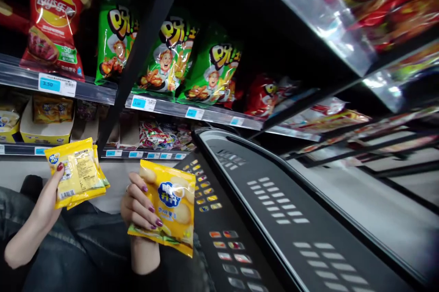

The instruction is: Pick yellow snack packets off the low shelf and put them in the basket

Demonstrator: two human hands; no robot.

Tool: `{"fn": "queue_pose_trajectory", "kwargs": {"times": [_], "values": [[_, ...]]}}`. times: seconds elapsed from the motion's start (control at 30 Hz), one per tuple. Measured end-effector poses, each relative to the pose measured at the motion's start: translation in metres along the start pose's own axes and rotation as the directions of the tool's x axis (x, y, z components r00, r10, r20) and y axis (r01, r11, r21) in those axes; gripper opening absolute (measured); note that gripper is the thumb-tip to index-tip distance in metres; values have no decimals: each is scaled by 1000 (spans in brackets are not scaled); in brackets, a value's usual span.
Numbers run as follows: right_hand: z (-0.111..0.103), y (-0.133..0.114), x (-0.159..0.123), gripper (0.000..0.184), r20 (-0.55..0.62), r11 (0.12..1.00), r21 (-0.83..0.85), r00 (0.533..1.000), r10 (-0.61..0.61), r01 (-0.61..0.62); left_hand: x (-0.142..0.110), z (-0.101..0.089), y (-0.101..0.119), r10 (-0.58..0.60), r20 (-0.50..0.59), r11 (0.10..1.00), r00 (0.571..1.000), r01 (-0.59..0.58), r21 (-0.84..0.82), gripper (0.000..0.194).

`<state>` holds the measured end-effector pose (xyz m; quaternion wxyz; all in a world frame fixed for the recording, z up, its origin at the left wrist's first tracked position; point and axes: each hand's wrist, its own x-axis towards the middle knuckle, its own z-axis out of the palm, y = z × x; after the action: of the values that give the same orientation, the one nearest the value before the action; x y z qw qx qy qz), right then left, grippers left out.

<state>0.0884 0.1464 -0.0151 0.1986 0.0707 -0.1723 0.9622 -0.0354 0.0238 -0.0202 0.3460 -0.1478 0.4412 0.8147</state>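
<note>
My left hand grips small yellow snack packets at their left edge, with the thumb on top. At least two lie stacked there, and the upper one shows its printed back with a barcode. In my right hand is another yellow snack packet, its front with a blue logo and round pale snacks turned towards me. The fingers lie across its left side; the thumb is hidden behind it. Both hands are above my lap, apart from each other. A dark grey shopping basket stands just right of my right hand.
Ahead, a shelf bears a red Lay's bag and several green chip bags. Below, a lower shelf holds yellow boxes and small wrapped sweets. A black post crosses the shelves. White floor shows beyond the basket.
</note>
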Motion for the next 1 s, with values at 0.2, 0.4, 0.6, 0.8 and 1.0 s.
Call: {"fn": "queue_pose_trajectory", "kwargs": {"times": [0.2, 0.4, 0.6, 0.8, 1.0], "values": [[6, -8, 4, 24, -251, 988, 151, 967, 31, 8, 4, 0, -5, -18, 20, 1000, 1000, 18, -10, 37], [7, -11, 4, 19, -182, 953, 297, 977, 112, -54, 2, 2, -5, -14, 8, 1000, 1000, 14, 13, 36], [11, -2, 2, 29, 228, 1000, 19, 974, 11, -15, 1, 3, -4, -34, 7, 999, 999, 34, 42, 37], [20, -12, -6, 32, -242, 737, -675, 954, -178, -33, 4, -6, -11, -37, 81, 994, 996, 29, 108, 44], [52, -9, -19, 29, -117, -241, -832, 582, -805, -500, 6, -6, -21, 79, 118, 971, 990, -103, 214, 44]]}}
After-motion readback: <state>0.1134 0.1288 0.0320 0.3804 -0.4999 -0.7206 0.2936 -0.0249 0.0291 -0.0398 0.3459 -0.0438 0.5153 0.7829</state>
